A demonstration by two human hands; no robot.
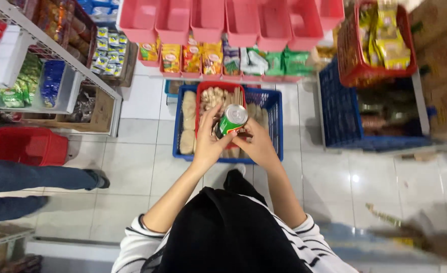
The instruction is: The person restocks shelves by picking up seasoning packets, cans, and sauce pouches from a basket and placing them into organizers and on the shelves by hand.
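At far left we note a red plastic crate (29, 145) on the white tiled floor (142, 167); our left hand (208, 139) curls its fingers around the lower end of a green cylindrical metal can with a silver top (230, 120); the can lies between both hands, long axis tilted up to the right; our right hand (258, 144) cups it from below right, fingers closed on it; both sit equally near; beneath stands a blue plastic basket (276, 119) of pale snacks.
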